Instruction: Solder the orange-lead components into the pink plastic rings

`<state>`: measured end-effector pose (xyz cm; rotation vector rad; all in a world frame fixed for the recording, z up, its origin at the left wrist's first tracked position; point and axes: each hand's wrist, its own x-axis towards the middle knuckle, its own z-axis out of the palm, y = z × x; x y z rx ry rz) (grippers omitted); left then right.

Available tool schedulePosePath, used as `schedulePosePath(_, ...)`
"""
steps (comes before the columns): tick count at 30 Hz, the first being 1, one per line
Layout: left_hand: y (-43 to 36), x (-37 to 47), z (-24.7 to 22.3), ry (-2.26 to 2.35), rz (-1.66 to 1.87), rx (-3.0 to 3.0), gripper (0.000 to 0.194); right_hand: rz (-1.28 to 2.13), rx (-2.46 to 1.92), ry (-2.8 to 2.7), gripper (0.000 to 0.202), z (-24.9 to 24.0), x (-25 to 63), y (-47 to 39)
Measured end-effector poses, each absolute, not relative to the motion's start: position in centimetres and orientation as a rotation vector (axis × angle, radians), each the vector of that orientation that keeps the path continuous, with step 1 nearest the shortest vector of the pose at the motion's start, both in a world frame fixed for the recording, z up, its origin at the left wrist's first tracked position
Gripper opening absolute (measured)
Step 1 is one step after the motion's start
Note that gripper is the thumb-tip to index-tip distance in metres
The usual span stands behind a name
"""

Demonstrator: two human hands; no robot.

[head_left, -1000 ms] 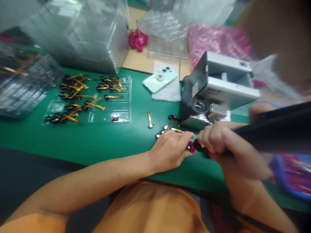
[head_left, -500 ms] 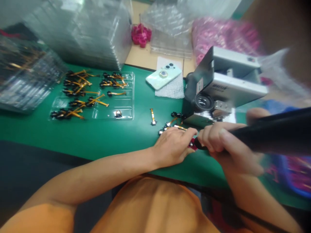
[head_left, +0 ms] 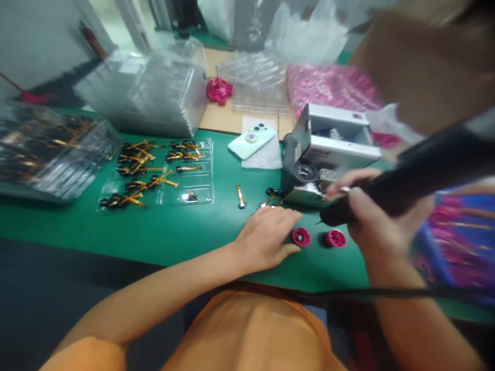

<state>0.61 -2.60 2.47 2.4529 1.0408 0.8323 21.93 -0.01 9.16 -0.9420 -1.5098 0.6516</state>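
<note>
My left hand [head_left: 268,238] lies on the green table with thumb and fingers apart, around the left side of a pink round part [head_left: 300,237] that has a small dark piece inside. To the right a second pink round part [head_left: 335,238] rests on the table. My right hand [head_left: 381,221] is wrapped round a black electric screwdriver [head_left: 410,175], its thin bit pointing left above the table between the two pink parts. Beyond my left hand lie small black parts with orange flex strips [head_left: 266,202], some partly hidden by it. A single one [head_left: 240,197] lies apart.
A clear tray [head_left: 211,180] holds several flex-strip parts at the left. Stacked clear trays [head_left: 154,98] stand behind it. A phone [head_left: 252,141], a silver-and-black machine [head_left: 332,149], a bag of pink parts [head_left: 332,87] and a blue bin [head_left: 433,226] are also around.
The screwdriver has lifted off the pink part and moved right with my right hand. My left fingers have opened from the part. A second pink part now shows. The head view has shifted.
</note>
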Motion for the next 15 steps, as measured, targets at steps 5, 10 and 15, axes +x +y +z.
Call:
schedulePosePath(5, -2.9, -4.4, 2.6, 1.388, 0.924, 2.469, 0.016, -0.110, -1.313, -1.858, 0.033, 5.2, 24.4, -4.0)
schedulePosePath(10, -2.8, -5.9, 0.8, 1.357, 0.862, 2.609, 0.018, 0.057, -1.425, -2.307, 0.019, 1.8, 22.1, -7.1)
schedulePosePath(15, -2.7, -5.7, 0.0, 1.390, 0.886, 2.660, 0.025, -0.013, -1.431, -2.177, 0.018, 3.5, 27.1, -5.1)
